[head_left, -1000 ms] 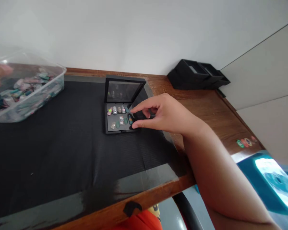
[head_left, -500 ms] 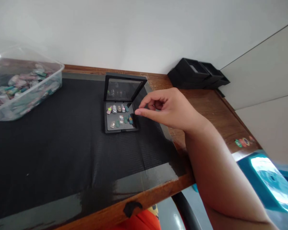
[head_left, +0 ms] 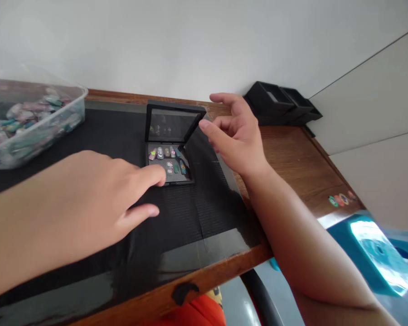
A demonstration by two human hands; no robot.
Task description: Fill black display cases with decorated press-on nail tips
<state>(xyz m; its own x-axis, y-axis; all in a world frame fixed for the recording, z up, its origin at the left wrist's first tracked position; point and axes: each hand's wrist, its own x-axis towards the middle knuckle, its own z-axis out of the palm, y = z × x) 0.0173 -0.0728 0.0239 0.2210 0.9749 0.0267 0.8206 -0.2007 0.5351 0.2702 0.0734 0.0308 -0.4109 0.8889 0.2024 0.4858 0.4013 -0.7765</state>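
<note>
So the little black display case (head_left: pixel 176 107) sits on the black mat (head_left: pixel 180 206) with its see-through lid (head_left: pixel 172 124) propped up at the back, and inside there are decorated press-on nails (head_left: pixel 170 167) in two rows, some pinkish or silvery, some teal, one with a white cartoon cat on it. The left hand (head_left: pixel 88 199) comes in low from the left, palm down, back of the hand up, wrist pretty flat. Its index fingertip is over the front left part of the case and blocks the lower row there; can't tell if it's actually touching. Thumb's well apart from the index, out over the mat in front of the case, and the other fingers are tucked out of sight. The right hand (head_left: pixel 241 136) is up on the other side, wrist bent so it points upward, thumb tip right by the lid's right edge (contact? no clue), index stretched out above with a clear gap, the rest loosely curled, nothing visible between them. Further out, a clear plastic tub (head_left: pixel 78 112) holding a blurry heap of pink and teal pieces (head_left: pixel 37 113) is back left, and black bins (head_left: pixel 275 115) sit on the wooden table (head_left: pixel 285 154) back right.
</note>
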